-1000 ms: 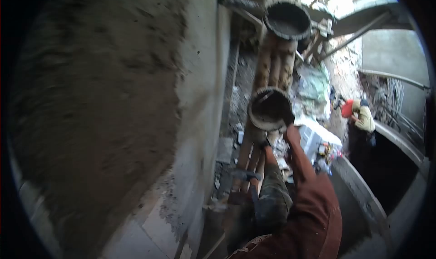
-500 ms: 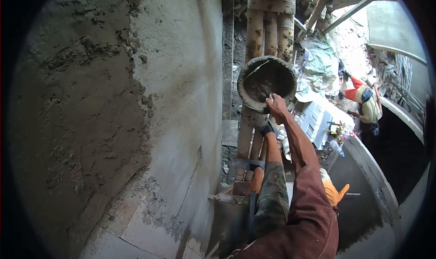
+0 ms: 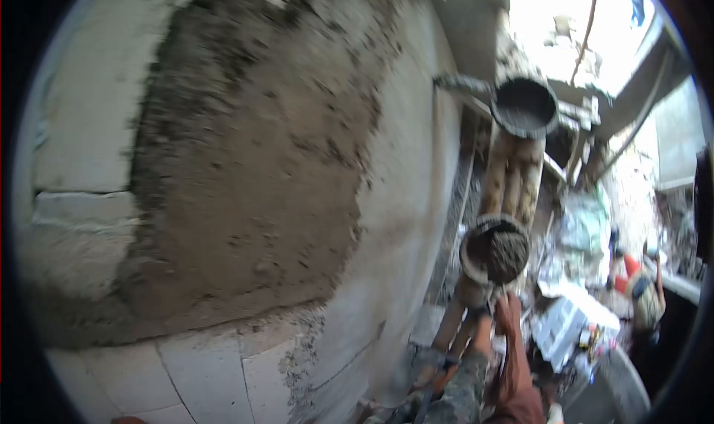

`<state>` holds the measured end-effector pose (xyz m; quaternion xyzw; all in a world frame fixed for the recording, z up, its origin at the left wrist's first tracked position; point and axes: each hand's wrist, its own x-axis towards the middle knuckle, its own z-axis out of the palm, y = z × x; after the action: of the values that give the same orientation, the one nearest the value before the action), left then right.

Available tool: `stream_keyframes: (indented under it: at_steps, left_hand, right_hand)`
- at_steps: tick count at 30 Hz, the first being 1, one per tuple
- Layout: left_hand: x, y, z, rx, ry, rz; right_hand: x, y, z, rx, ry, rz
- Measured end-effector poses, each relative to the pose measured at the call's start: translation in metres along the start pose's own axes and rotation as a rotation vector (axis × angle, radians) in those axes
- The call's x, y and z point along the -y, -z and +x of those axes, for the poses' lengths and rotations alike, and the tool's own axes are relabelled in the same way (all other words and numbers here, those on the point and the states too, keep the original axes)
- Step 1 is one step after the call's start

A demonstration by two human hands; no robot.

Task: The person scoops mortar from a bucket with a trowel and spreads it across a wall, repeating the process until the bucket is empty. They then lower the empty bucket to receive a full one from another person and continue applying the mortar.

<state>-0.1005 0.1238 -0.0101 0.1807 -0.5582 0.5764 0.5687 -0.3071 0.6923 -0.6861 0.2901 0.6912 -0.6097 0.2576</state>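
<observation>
My right hand (image 3: 508,312) is closed round the handle of a trowel, reaching up from the lower right. On the trowel's blade, over the near bucket (image 3: 474,257), sits a lump of grey-brown wet mortar (image 3: 508,255). The bucket has a crusted rim and stands on the pole walkway. At the bottom left edge a small reddish-brown sliver (image 3: 128,420) shows, possibly part of my left hand; its fingers cannot be made out.
A second bucket (image 3: 524,108) of grey mix stands farther along the bamboo poles (image 3: 513,175). Left is a wall (image 3: 275,193) with wet mortar over pale blocks. Down at the right, another person (image 3: 645,297) is beside crumpled sheeting (image 3: 584,223) and pale boxes (image 3: 561,331).
The view has swung left and up, so the bucket and my right hand appear lower and farther right. A lump of mortar now shows on the trowel over the bucket.
</observation>
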Motion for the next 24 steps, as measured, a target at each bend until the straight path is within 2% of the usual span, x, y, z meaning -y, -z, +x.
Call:
stream_keyframes:
  at_steps: [1, 3, 5, 7, 8, 9, 11, 12, 15, 18, 19, 20, 22, 24]
  left_hand:
    - [0.007, 0.0, 0.001, -0.016, 0.045, 0.031]
    - [0.014, -0.006, 0.002, -0.008, 0.111, 0.062]
    - [0.022, -0.017, 0.0, 0.017, 0.164, 0.072]
    - [0.024, -0.021, -0.001, 0.046, 0.213, 0.086]
    - [0.022, -0.023, -0.002, 0.059, 0.236, 0.094]
    - [0.023, -0.023, -0.001, 0.073, 0.255, 0.108]
    - [0.03, -0.024, 0.002, 0.089, 0.28, 0.139]
    - [0.033, -0.026, 0.002, 0.094, 0.291, 0.157]
    - [0.031, -0.028, -0.007, 0.111, 0.308, 0.2]
    - [0.032, -0.013, -0.003, 0.143, 0.288, 0.211]
    - [0.027, -0.015, -0.001, 0.138, 0.288, 0.202]
    - [0.023, -0.018, 0.001, 0.131, 0.286, 0.194]
    - [0.03, -0.021, -0.003, 0.127, 0.268, 0.204]
    - [0.04, -0.022, -0.008, 0.121, 0.228, 0.21]
  right_hand:
    - [-0.018, 0.003, -0.002, -0.142, 0.16, -0.085]
    - [0.028, 0.02, -0.03, -0.158, 0.069, 0.183]
    - [0.143, 0.035, -0.077, -0.216, 0.015, 0.408]
    - [0.193, 0.048, -0.075, -0.398, 0.188, 0.436]
    - [0.237, 0.048, -0.08, -0.471, 0.34, 0.426]
    - [0.262, 0.047, -0.062, -0.629, 0.511, 0.356]
    - [0.323, 0.031, -0.011, -0.798, 0.774, 0.494]
    - [0.368, 0.007, 0.003, -1.129, 0.797, 0.186]
    - [0.477, -0.085, 0.06, -1.225, 0.978, -0.502]
    - [0.519, -0.246, 0.063, -1.173, 0.99, -0.888]
    - [0.532, -0.279, 0.03, -0.837, 1.183, -0.22]
    - [0.553, -0.271, -0.065, -0.429, 0.992, 0.051]
    - [0.531, -0.258, -0.138, -0.16, 0.84, 0.212]
    - [0.455, -0.249, -0.141, -0.152, 0.817, 0.25]
